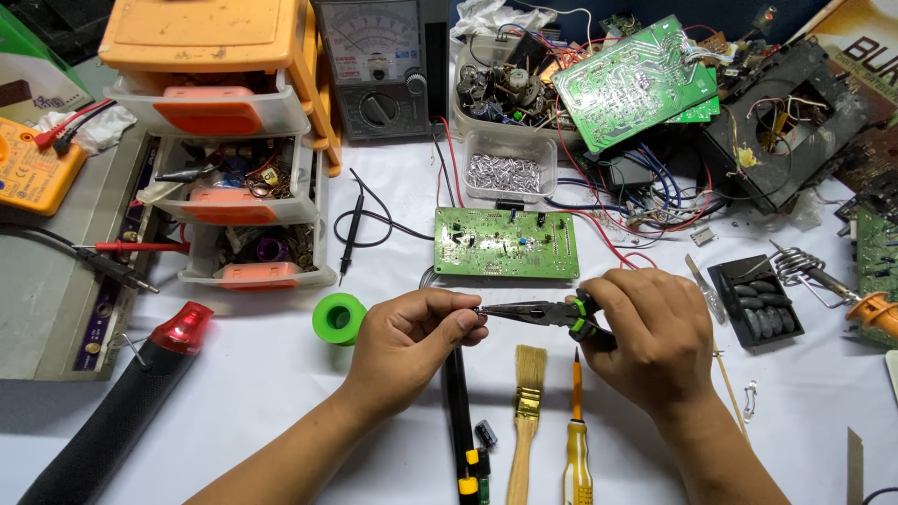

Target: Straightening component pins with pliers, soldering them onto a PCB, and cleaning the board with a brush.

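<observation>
My right hand (650, 339) grips the green-and-black handles of needle-nose pliers (543, 313), whose jaws point left. My left hand (412, 341) pinches something tiny at the plier tips; the part is too small to identify. Both hands hover over the white table, just in front of a green circuit board (505, 243). Under my hands lie a paintbrush (528, 397), a yellow-handled screwdriver (577, 440) and a black tool with a yellow band (460, 421).
An orange drawer unit (234, 140) with open drawers stands at the left, an analog multimeter (379, 65) behind. A green tape roll (339, 318), a clear tub of metal bits (510, 168), a larger green board (636, 84), a soldering iron (865, 304) and tangled wires surround the work area.
</observation>
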